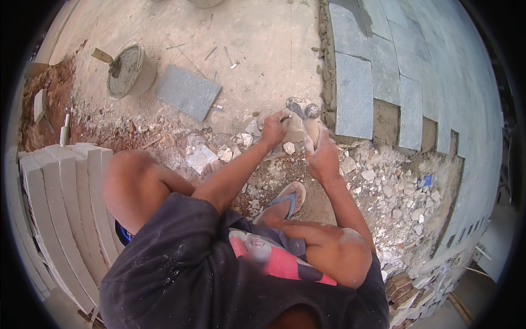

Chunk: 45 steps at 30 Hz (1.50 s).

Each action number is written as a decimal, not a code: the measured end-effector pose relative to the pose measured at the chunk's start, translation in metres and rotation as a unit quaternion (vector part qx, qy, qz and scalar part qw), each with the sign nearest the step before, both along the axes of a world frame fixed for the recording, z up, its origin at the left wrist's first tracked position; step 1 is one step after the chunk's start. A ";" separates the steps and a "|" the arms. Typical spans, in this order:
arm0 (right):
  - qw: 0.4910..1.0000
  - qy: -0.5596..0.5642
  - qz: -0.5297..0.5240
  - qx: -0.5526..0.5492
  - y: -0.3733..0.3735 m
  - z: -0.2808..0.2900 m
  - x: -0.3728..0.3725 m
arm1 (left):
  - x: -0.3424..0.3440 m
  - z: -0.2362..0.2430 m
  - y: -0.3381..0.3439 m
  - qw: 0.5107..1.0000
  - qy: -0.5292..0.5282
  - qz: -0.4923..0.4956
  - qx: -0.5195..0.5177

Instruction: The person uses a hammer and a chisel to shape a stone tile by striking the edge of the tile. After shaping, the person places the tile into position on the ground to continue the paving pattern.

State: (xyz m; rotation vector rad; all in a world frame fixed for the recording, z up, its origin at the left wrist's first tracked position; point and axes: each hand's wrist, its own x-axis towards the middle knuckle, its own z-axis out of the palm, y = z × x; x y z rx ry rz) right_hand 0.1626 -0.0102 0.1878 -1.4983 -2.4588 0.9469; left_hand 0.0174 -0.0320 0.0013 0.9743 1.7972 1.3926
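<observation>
The hammer-like tool [310, 112] I am working with sits just left of the mortar edge [327, 82], its dark, rounded head over the pale ground beyond my hands. My right hand [322, 157] is closed around its light handle, close below the head. My left hand [275, 129] is beside it, near but apart, fingers curled in a pinch; from this view I cannot tell for certain what, if anything, sits between them.

If this is a striking step, as I judge it, I would use short, light taps from the wrist, since such a close grip favours control over force. I would watch the left fingertips and draw them clear of the head's path. The laid slabs [353, 96] lie just right of the mortar, so I would angle any swing away from their edges.

Farther out, I would mind the sandal [297, 193], whose foot is near the working spot amid the rubble [392, 192]. The loose slab [189, 90] and the mortar bucket [145, 74] lie left, well apart from the tool.
</observation>
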 end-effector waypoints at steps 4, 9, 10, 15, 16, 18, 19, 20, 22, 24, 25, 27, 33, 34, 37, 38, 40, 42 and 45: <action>0.987 -0.148 0.022 -0.058 0.010 -0.006 -0.003 | -0.004 0.008 0.003 1.000 0.014 -0.015 -0.022; 1.000 0.023 0.005 0.005 0.006 0.013 -0.006 | -0.006 0.002 0.000 0.999 0.035 -0.006 0.010; 0.998 0.065 -0.004 0.017 0.004 0.015 -0.007 | -0.005 0.002 -0.002 0.999 0.034 -0.001 0.004; 0.996 -0.088 0.004 -0.015 0.001 -0.012 0.003 | 0.002 0.007 0.001 0.999 -0.002 -0.019 -0.036; 0.990 -0.130 0.014 -0.046 0.005 -0.012 0.001 | 0.002 0.002 0.001 0.999 0.008 -0.021 -0.029; 0.986 -0.152 0.016 -0.064 0.010 -0.008 0.000 | 0.006 -0.001 -0.006 0.999 0.023 -0.028 -0.022; 0.990 -0.131 0.008 -0.052 0.011 -0.005 -0.001 | 0.000 0.008 0.001 0.999 0.013 -0.027 -0.031; 0.993 -0.111 -0.001 -0.040 0.012 -0.004 -0.001 | -0.001 0.002 0.003 1.000 0.010 -0.015 -0.010; 1.000 -0.006 0.003 -0.014 0.007 0.001 -0.001 | -0.001 -0.007 0.000 0.999 0.003 0.015 0.029; 0.997 0.078 -0.025 0.004 0.004 0.013 -0.006 | -0.002 -0.003 0.000 1.000 0.023 0.004 0.001; 0.999 0.027 -0.023 -0.004 0.003 0.006 -0.005 | -0.002 0.002 0.002 0.999 0.034 -0.004 -0.010; 0.997 -0.077 -0.018 -0.015 0.001 -0.014 0.001 | -0.002 0.005 0.001 0.998 0.018 -0.033 -0.048; 0.991 -0.127 -0.003 -0.045 0.012 0.000 -0.003 | -0.002 0.010 -0.004 1.000 0.003 -0.024 -0.016; 0.997 -0.076 -0.004 -0.021 0.010 0.000 -0.001 | -0.004 0.012 -0.003 1.000 -0.001 -0.018 0.000; 0.999 0.045 -0.011 0.018 0.003 -0.004 0.000 | -0.007 0.006 0.001 0.999 0.013 -0.023 -0.027; 0.998 0.057 -0.018 0.011 -0.001 -0.007 -0.003 | -0.008 0.004 -0.003 0.999 0.018 -0.025 -0.037; 1.000 -0.012 -0.015 -0.010 0.000 -0.010 0.000 | -0.005 0.011 -0.001 0.998 0.022 -0.037 -0.042; 0.986 -0.158 0.019 -0.051 0.008 -0.021 -0.002 | -0.001 0.005 -0.003 0.998 0.049 -0.030 -0.005; 0.990 -0.135 0.012 -0.039 0.013 -0.004 -0.002 | -0.006 0.002 0.001 0.998 0.038 -0.032 -0.025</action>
